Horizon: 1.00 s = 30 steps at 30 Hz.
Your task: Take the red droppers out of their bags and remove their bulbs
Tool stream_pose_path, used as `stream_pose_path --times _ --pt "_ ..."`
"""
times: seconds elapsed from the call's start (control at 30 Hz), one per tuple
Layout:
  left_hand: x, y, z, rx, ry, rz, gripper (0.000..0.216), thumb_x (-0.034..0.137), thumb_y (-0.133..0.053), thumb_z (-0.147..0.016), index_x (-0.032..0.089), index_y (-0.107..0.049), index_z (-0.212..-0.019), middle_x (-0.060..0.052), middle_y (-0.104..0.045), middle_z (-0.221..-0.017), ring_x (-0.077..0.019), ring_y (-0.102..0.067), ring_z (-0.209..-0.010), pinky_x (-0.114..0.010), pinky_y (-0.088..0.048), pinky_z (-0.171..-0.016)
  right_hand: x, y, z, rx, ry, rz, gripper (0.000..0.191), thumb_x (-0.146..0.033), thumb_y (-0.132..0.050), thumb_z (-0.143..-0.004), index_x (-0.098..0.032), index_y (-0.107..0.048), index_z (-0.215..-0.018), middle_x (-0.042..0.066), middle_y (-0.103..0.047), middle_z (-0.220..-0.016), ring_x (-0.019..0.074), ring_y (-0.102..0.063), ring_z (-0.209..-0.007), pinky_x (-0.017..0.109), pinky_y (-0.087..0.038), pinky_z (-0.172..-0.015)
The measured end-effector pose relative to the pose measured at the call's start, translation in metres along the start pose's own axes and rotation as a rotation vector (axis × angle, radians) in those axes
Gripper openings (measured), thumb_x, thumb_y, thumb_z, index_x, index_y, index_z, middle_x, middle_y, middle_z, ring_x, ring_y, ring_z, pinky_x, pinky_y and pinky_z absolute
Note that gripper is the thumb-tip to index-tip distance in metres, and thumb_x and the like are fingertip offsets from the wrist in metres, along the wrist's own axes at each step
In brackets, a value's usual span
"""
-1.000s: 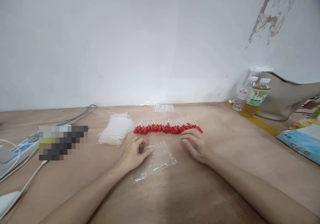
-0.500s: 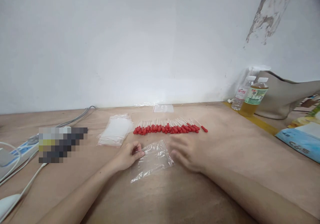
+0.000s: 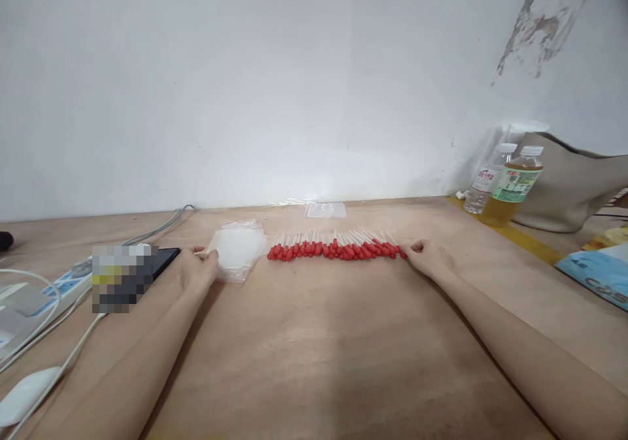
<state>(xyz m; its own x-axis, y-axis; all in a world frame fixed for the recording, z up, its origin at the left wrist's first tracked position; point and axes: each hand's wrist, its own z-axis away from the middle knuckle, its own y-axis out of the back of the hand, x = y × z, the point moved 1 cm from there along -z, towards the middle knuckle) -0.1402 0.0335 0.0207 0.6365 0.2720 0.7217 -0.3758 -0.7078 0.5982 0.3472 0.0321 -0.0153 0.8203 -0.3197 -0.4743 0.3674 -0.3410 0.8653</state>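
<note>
My left hand [image 3: 199, 267] is at the left edge of a stack of clear zip bags [image 3: 239, 250], with its fingers bent and the thumb against the edge bag. Right of the stack lies a row of red-tipped sticks [image 3: 333, 250], their pale shafts pointing to the wall. At the right end of this row, my right hand [image 3: 432, 260] has thumb and fingertips together on the last stick, whose red head shows at the fingertips.
A flat clear bag [image 3: 326, 210] lies near the wall. A phone [image 3: 165, 261], a power strip [image 3: 63, 289], cables and a white mouse [image 3: 29, 394] are on the left. Two bottles [image 3: 513, 188], a grey bag [image 3: 564, 191] and a blue tissue pack [image 3: 593, 276] are on the right.
The clear bag has left the middle of the table, and my left hand has moved left to the stack. My right hand has moved right to the row's end, where the last stick lies closer in.
</note>
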Motion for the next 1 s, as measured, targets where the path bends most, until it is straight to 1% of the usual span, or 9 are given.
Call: stream_pose_path --times 0.13,0.27,0.33,0.4,0.47,0.63,0.8,0.9,1.0 --pt "0.017 0.005 0.017 0.099 -0.364 -0.303 0.041 0.034 -0.046 -0.077 0.017 -0.045 -0.114 -0.013 -0.051 -0.114 -0.0303 -0.043 -0.109 -0.044 -0.031 -0.089 -0.001 -0.001 -0.002 -0.041 -0.009 0.024 0.045 -0.06 -0.042 -0.067 -0.023 -0.065 -0.074 0.01 -0.064 -0.078 0.0279 -0.058 -0.077 0.036 -0.039 -0.06" --pt "0.026 -0.003 0.034 -0.277 -0.889 -0.438 0.04 0.041 -0.035 -0.084 0.028 -0.045 -0.12 -0.005 -0.039 -0.132 -0.0247 -0.03 -0.123 -0.042 -0.016 -0.101 -0.001 -0.001 -0.003 -0.053 -0.006 0.037 0.045 -0.062 -0.041 -0.067 -0.024 -0.065 -0.071 0.009 -0.064 -0.078 0.0288 -0.058 -0.077 0.036 -0.039 -0.06" --pt "0.021 -0.011 0.037 -0.472 -0.902 -0.508 0.042 0.048 -0.032 -0.084 0.032 -0.047 -0.119 -0.003 -0.037 -0.134 -0.0268 -0.026 -0.125 -0.048 -0.012 -0.101 -0.001 -0.001 -0.003 -0.075 -0.004 0.022 0.043 -0.061 -0.043 -0.066 -0.025 -0.065 -0.07 0.008 -0.065 -0.078 0.0271 -0.058 -0.074 0.034 -0.038 -0.058" --pt "0.015 -0.016 0.037 -0.538 -0.829 -0.543 0.045 0.052 -0.029 -0.084 0.031 -0.046 -0.12 -0.004 -0.04 -0.132 -0.0286 -0.028 -0.124 -0.053 -0.012 -0.099 -0.001 -0.002 -0.004 -0.095 -0.004 -0.002 0.041 -0.06 -0.045 -0.065 -0.025 -0.065 -0.068 0.007 -0.064 -0.075 0.0245 -0.058 -0.07 0.032 -0.038 -0.056" --pt "0.013 -0.017 0.037 -0.451 -0.859 -0.522 0.046 0.051 -0.03 -0.084 0.029 -0.045 -0.121 -0.006 -0.043 -0.129 -0.028 -0.029 -0.124 -0.053 -0.012 -0.099 0.0 -0.004 -0.005 -0.108 -0.013 -0.036 0.039 -0.058 -0.047 -0.066 -0.023 -0.065 -0.064 0.007 -0.064 -0.068 0.0219 -0.057 -0.064 0.029 -0.037 -0.054" --pt "0.025 -0.007 0.056 -0.015 -1.109 -0.267 0.036 0.038 -0.042 -0.083 0.021 -0.051 -0.114 -0.009 -0.052 -0.116 -0.0258 -0.037 -0.117 -0.047 -0.017 -0.101 0.005 -0.004 -0.011 -0.1 -0.045 -0.131 0.041 -0.054 -0.046 -0.069 -0.018 -0.064 -0.06 0.007 -0.059 -0.053 0.0196 -0.055 -0.052 0.027 -0.034 -0.047" --pt "0.04 -0.013 0.094 -0.086 -1.313 -0.086 0.034 0.029 -0.049 -0.08 0.02 -0.049 -0.112 -0.01 -0.049 -0.115 -0.0237 -0.043 -0.111 -0.042 -0.029 -0.097 -0.009 0.011 -0.01 -0.019 0.086 -0.362 0.041 -0.048 -0.039 -0.079 -0.015 -0.062 -0.072 0.008 -0.064 -0.068 0.016 -0.059 -0.061 0.023 -0.04 -0.05" --pt "0.043 -0.019 0.109 -0.083 -1.366 0.014 0.04 0.028 -0.053 -0.077 0.02 -0.046 -0.116 -0.013 -0.037 -0.125 -0.0252 -0.04 -0.114 -0.04 -0.035 -0.094 -0.035 0.019 0.011 0.046 0.324 -0.674 0.038 -0.051 -0.046 -0.076 -0.014 -0.058 -0.078 0.008 -0.064 -0.072 0.0138 -0.058 -0.06 0.022 -0.043 -0.051" --pt "0.045 -0.021 0.115 -0.073 -1.431 0.048 0.047 0.03 -0.055 -0.075 0.022 -0.042 -0.12 -0.013 -0.03 -0.13 -0.0278 -0.036 -0.117 -0.042 -0.035 -0.093 -0.062 0.018 0.044 0.108 0.589 -0.608 0.031 -0.043 -0.056 -0.073 -0.015 -0.057 -0.085 0.004 -0.061 -0.069 0.0135 -0.055 -0.06 0.024 -0.044 -0.054"
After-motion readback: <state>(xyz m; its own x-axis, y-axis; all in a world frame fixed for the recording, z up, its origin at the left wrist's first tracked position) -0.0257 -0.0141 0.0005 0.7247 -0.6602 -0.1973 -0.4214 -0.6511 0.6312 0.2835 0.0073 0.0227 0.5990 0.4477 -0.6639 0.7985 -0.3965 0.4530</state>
